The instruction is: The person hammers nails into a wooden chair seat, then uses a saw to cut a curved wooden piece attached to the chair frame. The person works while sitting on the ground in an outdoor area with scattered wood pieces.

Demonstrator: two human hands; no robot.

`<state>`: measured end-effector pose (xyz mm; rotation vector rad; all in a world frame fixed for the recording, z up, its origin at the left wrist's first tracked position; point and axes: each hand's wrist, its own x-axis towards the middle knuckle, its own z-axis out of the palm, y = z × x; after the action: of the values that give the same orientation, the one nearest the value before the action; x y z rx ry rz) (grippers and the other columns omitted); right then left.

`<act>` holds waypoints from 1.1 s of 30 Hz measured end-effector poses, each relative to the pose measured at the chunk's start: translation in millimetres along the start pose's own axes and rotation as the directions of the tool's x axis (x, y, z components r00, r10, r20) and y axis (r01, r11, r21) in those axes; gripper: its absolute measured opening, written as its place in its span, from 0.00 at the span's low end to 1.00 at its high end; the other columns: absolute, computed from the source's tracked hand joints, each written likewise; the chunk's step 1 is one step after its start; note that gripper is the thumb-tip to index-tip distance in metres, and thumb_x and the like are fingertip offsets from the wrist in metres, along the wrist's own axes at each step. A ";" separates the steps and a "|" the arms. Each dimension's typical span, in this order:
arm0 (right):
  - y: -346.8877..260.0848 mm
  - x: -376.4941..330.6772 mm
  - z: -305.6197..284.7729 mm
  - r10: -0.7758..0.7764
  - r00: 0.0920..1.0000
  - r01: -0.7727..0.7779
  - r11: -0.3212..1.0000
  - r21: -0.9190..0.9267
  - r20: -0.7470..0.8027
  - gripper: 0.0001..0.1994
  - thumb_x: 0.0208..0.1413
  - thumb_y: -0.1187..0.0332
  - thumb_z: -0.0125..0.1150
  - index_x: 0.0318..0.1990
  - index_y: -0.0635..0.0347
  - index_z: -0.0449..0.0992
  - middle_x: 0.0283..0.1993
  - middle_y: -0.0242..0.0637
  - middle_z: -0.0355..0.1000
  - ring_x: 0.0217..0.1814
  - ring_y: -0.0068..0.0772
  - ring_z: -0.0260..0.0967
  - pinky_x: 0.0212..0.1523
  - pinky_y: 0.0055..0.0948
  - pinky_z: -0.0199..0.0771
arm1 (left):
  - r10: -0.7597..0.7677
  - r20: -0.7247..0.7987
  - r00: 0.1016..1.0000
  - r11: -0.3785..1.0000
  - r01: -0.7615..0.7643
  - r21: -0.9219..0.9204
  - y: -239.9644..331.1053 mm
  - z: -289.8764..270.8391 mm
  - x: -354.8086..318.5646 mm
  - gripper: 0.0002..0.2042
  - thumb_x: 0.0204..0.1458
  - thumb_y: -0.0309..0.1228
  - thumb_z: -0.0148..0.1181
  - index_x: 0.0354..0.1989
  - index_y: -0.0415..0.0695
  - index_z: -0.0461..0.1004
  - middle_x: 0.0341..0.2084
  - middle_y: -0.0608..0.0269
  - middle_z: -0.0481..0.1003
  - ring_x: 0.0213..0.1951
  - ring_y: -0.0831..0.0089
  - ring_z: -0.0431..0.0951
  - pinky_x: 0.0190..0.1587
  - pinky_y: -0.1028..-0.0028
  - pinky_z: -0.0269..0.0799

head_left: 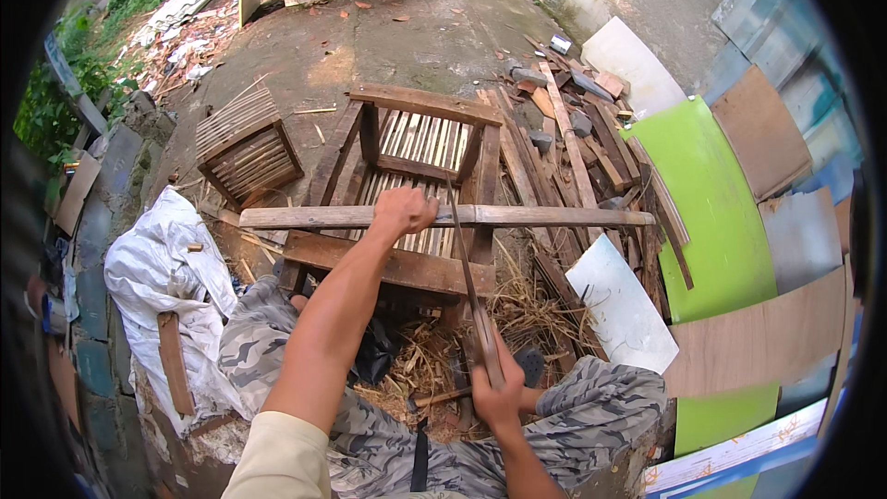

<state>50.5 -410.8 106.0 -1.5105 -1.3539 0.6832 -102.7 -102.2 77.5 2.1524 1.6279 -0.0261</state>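
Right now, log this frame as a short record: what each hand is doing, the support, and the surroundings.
left hand: grips a long bamboo pole lying across a wooden frame
right hand: holds the handle of a long blade, tip at the pole
underfoot: shavings
surroundings: scrap wood pile, green board, white sack, small slatted crate

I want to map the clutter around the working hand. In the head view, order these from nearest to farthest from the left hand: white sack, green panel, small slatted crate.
From the left hand:
1. Small slatted crate, to its left, a bit farther up.
2. White sack, lower left, by the knee.
3. Green panel, far right, past the wood scraps.
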 end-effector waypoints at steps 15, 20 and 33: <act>-0.4 12.8 -2.5 0.109 0.994 -0.110 0.989 0.100 0.014 0.29 0.53 0.80 0.50 0.66 0.73 0.67 0.57 0.49 0.76 0.57 0.30 0.74 0.56 0.26 0.71 | 0.051 -0.004 0.999 0.999 -0.051 -0.016 4.5 -1.2 11.2 0.33 0.63 0.51 0.39 0.36 0.28 0.81 0.39 0.30 0.79 0.46 0.40 0.80 0.55 0.52 0.73; 22.0 78.5 47.1 0.119 0.992 -0.119 0.993 0.009 -0.036 0.32 0.50 0.75 0.54 0.67 0.68 0.67 0.45 0.51 0.79 0.36 0.30 0.75 0.41 0.27 0.75 | 0.037 0.011 0.999 0.999 -0.037 -0.010 -2.7 -6.9 11.3 0.33 0.64 0.51 0.40 0.37 0.28 0.81 0.40 0.30 0.79 0.47 0.42 0.80 0.55 0.52 0.73; 34.6 67.2 48.8 0.117 0.992 -0.116 0.993 0.015 -0.040 0.33 0.50 0.75 0.55 0.68 0.66 0.66 0.36 0.46 0.78 0.26 0.24 0.67 0.29 0.29 0.71 | 0.002 0.006 1.000 1.000 -0.002 -0.031 -0.6 -8.2 10.9 0.32 0.63 0.51 0.41 0.39 0.30 0.81 0.41 0.31 0.79 0.48 0.41 0.79 0.56 0.53 0.72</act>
<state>37.4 -330.0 68.5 -1.5949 -1.2363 0.7285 -101.9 -89.2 81.7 2.1284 1.6126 -0.0070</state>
